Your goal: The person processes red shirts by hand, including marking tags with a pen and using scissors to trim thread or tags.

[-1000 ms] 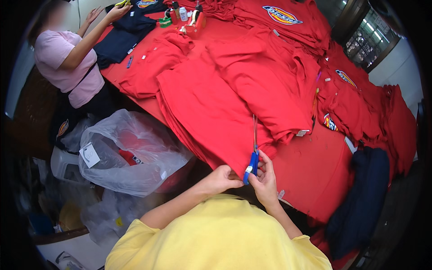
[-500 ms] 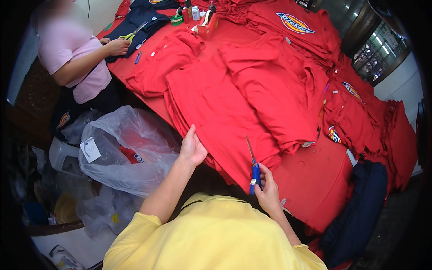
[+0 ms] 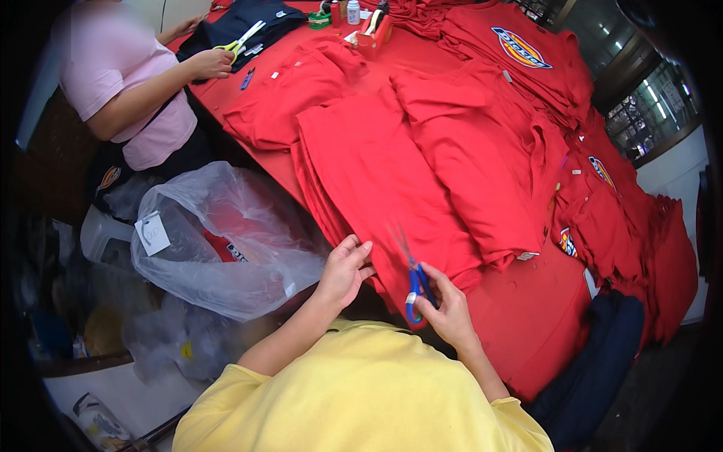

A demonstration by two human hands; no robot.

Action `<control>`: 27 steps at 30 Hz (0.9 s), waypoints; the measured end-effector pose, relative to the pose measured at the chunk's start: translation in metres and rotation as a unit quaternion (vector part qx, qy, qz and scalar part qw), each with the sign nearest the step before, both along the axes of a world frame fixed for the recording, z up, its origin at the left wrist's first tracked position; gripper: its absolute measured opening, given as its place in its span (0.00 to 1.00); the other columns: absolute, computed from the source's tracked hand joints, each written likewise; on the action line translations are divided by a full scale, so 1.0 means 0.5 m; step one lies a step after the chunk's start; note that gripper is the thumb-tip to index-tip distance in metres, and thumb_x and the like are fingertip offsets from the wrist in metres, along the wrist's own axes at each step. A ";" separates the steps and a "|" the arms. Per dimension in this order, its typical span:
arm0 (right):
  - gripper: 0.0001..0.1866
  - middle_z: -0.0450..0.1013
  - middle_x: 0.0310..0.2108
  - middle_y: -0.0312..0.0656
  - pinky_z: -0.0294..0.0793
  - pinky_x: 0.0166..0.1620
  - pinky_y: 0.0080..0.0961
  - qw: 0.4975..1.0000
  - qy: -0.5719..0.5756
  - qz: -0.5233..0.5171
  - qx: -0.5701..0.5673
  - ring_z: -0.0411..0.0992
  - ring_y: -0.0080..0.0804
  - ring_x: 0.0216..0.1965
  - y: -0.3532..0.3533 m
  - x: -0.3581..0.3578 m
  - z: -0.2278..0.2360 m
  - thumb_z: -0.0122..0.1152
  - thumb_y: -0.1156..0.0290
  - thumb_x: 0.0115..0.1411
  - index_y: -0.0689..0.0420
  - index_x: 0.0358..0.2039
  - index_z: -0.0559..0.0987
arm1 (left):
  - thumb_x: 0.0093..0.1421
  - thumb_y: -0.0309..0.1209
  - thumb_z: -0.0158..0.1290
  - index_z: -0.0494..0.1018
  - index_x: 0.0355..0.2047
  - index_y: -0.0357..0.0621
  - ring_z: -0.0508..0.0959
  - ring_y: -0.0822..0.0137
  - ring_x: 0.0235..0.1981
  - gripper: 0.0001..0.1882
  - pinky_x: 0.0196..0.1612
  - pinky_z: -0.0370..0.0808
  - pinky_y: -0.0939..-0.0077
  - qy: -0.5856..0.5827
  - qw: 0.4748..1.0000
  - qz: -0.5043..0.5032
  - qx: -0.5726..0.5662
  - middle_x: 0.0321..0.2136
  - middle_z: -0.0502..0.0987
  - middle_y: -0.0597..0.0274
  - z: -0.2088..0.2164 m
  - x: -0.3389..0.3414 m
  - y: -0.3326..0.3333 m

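My right hand (image 3: 450,309) grips a pair of blue-handled scissors (image 3: 414,288); the blades point away from me over the red cloth, slightly apart and blurred by motion. My left hand (image 3: 348,273) is at the near left edge of a folded red T-shirt (image 3: 376,177), thumb and fingers drawn together on its hem. Exactly how much cloth is pinched is hard to see. Under this shirt lie more red layers. Another folded red shirt (image 3: 471,166) overlaps it on the right.
At the far left, a person in a pink shirt (image 3: 128,83) holds yellow-green-handled scissors (image 3: 241,44) by a dark garment (image 3: 226,26). A clear plastic bag (image 3: 203,279) stands left of the table. Beyond are a red tape dispenser (image 3: 374,38) and red shirt piles (image 3: 520,75). Dark cloth (image 3: 591,369) hangs at right.
My left hand has gone from open and flat beside the shirt to closed fingers at its edge. The scissors have shifted left, toward that hand, and their blades have parted.
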State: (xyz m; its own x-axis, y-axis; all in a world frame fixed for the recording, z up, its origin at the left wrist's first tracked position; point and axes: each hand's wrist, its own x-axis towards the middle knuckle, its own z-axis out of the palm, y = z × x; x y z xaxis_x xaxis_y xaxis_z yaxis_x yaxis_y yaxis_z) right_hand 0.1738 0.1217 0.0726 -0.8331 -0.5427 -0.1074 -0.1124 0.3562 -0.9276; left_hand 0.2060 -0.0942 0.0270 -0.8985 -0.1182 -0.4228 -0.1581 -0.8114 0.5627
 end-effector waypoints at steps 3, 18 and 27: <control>0.30 0.70 0.32 0.41 0.74 0.34 0.23 0.992 0.071 0.064 0.086 0.72 0.26 0.27 -0.014 0.005 0.016 0.64 0.73 0.53 0.59 0.57 0.67 | 0.62 0.24 0.47 0.68 0.48 0.40 0.75 0.70 0.43 0.13 0.47 0.72 0.70 0.016 0.998 0.048 -0.031 0.43 0.76 0.63 -0.027 0.002 -0.004; 0.29 0.69 0.29 0.47 0.72 0.34 0.31 0.985 0.124 0.055 0.105 0.72 0.38 0.28 -0.041 -0.004 0.016 0.60 0.71 0.56 0.59 0.59 0.66 | 0.58 0.18 0.50 0.59 0.61 0.45 0.73 0.69 0.48 0.30 0.51 0.72 0.72 0.100 0.991 -0.063 -0.066 0.49 0.72 0.61 0.030 -0.014 -0.021; 0.26 0.69 0.29 0.50 0.71 0.35 0.30 0.995 0.043 0.050 0.070 0.73 0.39 0.30 -0.051 -0.016 0.024 0.56 0.76 0.59 0.61 0.59 0.65 | 0.56 0.16 0.51 0.57 0.62 0.45 0.72 0.66 0.52 0.32 0.56 0.69 0.68 0.106 0.989 -0.076 -0.070 0.52 0.70 0.60 0.021 -0.024 -0.024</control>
